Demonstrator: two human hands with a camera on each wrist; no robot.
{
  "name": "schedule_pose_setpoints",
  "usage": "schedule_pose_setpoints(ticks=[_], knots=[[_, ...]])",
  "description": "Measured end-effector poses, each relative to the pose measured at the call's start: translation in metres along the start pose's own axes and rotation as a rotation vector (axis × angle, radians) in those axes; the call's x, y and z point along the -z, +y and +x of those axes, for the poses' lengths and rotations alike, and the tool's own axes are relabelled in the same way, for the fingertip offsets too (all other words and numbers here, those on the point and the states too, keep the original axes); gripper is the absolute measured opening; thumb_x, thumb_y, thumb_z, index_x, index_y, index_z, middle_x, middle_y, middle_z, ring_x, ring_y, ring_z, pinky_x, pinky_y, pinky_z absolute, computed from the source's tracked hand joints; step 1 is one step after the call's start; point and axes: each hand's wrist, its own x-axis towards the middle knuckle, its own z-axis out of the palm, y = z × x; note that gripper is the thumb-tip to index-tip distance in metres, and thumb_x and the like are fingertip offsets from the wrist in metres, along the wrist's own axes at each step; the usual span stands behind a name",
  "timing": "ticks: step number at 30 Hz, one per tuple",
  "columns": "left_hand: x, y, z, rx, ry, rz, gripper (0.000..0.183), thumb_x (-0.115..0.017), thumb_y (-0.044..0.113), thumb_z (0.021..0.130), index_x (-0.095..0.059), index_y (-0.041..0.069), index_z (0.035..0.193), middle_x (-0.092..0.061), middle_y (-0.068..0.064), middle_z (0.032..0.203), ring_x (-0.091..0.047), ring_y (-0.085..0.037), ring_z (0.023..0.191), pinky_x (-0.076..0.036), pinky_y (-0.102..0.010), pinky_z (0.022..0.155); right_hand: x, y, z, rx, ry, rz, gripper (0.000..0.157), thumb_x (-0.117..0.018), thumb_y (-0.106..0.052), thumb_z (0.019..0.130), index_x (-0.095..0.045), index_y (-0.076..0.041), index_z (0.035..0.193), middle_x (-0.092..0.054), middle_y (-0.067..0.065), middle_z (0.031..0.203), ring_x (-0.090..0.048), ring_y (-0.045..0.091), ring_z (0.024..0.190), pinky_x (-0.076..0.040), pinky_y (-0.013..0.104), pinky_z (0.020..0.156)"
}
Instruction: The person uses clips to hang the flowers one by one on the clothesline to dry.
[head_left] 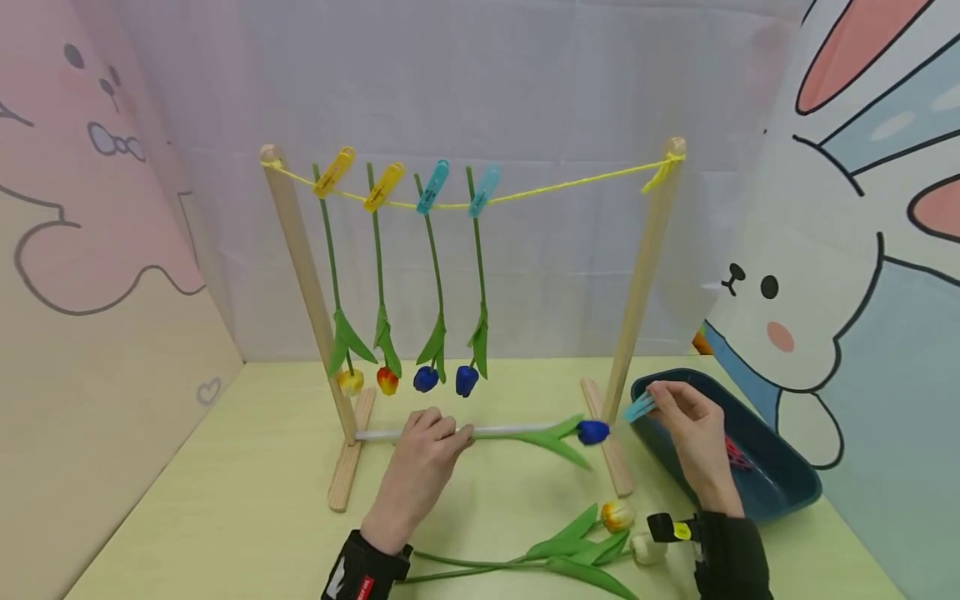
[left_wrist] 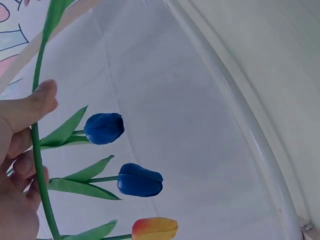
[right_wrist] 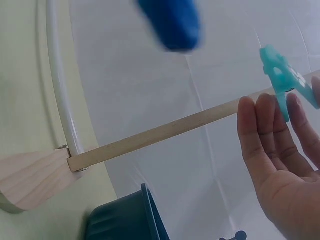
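Observation:
My left hand (head_left: 423, 467) grips the green stem of a blue tulip (head_left: 592, 432), its flower pointing right in the head view. In the left wrist view the stem (left_wrist: 40, 175) runs between thumb and fingers. My right hand (head_left: 690, 433) pinches a light blue clothespin (head_left: 641, 407) near the right post; the right wrist view shows the clothespin (right_wrist: 285, 77) between thumb and fingertips. Four tulips hang flower-down from a yellow string (head_left: 577, 183), held by two yellow clothespins (head_left: 385, 187) and two blue clothespins (head_left: 432, 187).
Wooden posts (head_left: 647, 275) on flat feet carry the string, with a white rod (head_left: 375, 435) low between them. A dark teal bin (head_left: 787, 479) with pink-red clothespins (head_left: 737, 454) stands at right. On the table's front lie a yellow-orange tulip (head_left: 617, 516) and a white tulip (head_left: 647, 549).

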Motion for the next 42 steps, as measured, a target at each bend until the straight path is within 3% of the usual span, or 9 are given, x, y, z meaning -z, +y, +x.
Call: schedule_pose_setpoints(ticks=[3,7,10,15,20,31,37,39,42], knots=[[0.004,-0.006,0.001,-0.003,0.108,0.104,0.024,-0.090,0.019,0.073,-0.082,0.019,0.095,-0.053,0.007,0.059,-0.042,-0.015,0.069,-0.044,-0.034,0.080,0.000,-0.002,0.001,-0.002,0.002,-0.001,0.014,-0.057,-0.006,0.102,-0.071,-0.005,0.103,-0.071,-0.004,0.094,-0.069,0.006,0.083,-0.057,0.017,0.082],[0.009,-0.011,0.001,0.092,0.201,0.154,0.029,-0.088,0.018,0.074,-0.082,0.018,0.102,-0.062,0.004,0.057,-0.046,-0.018,0.067,-0.041,-0.039,0.079,0.000,-0.003,0.002,-0.004,0.010,0.008,0.015,-0.057,-0.007,0.102,-0.072,-0.011,0.101,-0.071,-0.005,0.095,-0.068,0.006,0.083,-0.057,0.017,0.081],[0.011,-0.011,0.002,0.186,0.261,0.059,0.034,-0.088,0.009,0.073,-0.081,0.011,0.106,-0.069,0.000,0.061,-0.048,-0.018,0.064,-0.039,-0.032,0.069,0.000,-0.004,0.002,0.000,0.009,0.021,0.015,-0.057,-0.007,0.102,-0.072,-0.009,0.101,-0.071,-0.005,0.095,-0.069,0.006,0.083,-0.057,0.017,0.081],[0.016,-0.007,0.007,0.315,0.333,-0.257,0.038,-0.076,-0.009,0.081,-0.073,-0.002,0.118,-0.079,-0.009,0.087,-0.055,-0.013,0.061,-0.037,-0.017,0.054,-0.001,-0.003,0.001,0.008,0.004,0.041,0.014,-0.057,-0.005,0.102,-0.070,-0.002,0.104,-0.072,-0.004,0.094,-0.070,0.007,0.083,-0.058,0.018,0.082],[0.022,-0.002,0.012,0.369,0.356,-0.456,0.042,-0.057,-0.011,0.090,-0.062,-0.005,0.132,-0.076,-0.014,0.114,-0.062,-0.012,0.069,-0.045,-0.012,0.065,-0.003,-0.004,0.001,0.015,0.031,0.029,0.013,-0.057,-0.005,0.101,-0.068,-0.009,0.108,-0.072,-0.006,0.091,-0.069,0.006,0.083,-0.057,0.017,0.082],[0.027,0.001,0.043,0.313,0.421,-0.652,0.040,-0.059,-0.011,0.094,-0.059,-0.009,0.134,-0.073,-0.022,0.116,-0.074,-0.026,0.076,-0.056,-0.013,0.080,-0.005,-0.016,0.008,0.082,0.018,-0.019,0.021,-0.057,-0.004,0.101,-0.068,-0.009,0.119,-0.073,-0.008,0.094,-0.067,0.005,0.084,-0.055,0.015,0.084],[0.023,0.008,0.061,0.298,0.378,-0.814,0.020,-0.056,-0.003,0.100,-0.051,-0.008,0.119,-0.072,-0.024,0.118,-0.073,-0.027,0.080,-0.059,-0.022,0.075,-0.008,-0.027,0.020,0.131,-0.054,0.003,0.023,-0.057,-0.001,0.101,-0.069,-0.006,0.119,-0.073,-0.007,0.094,-0.068,0.005,0.084,-0.056,0.017,0.084],[0.022,0.010,0.066,0.334,0.347,-0.865,0.019,-0.056,0.003,0.102,-0.045,-0.006,0.114,-0.071,-0.023,0.122,-0.074,-0.026,0.082,-0.056,-0.021,0.067,-0.009,-0.031,0.024,0.147,-0.064,-0.026,0.024,-0.058,-0.001,0.100,-0.069,-0.003,0.121,-0.073,-0.008,0.096,-0.068,0.004,0.087,-0.055,0.016,0.085],[0.020,0.011,0.073,0.404,0.299,-0.928,0.025,-0.057,0.009,0.102,-0.039,-0.005,0.113,-0.072,-0.020,0.121,-0.074,-0.028,0.084,-0.058,-0.028,0.069,-0.013,-0.038,0.030,0.163,-0.055,-0.079,0.025,-0.060,-0.003,0.100,-0.068,0.000,0.123,-0.074,-0.010,0.098,-0.068,0.002,0.092,-0.055,0.015,0.086]])
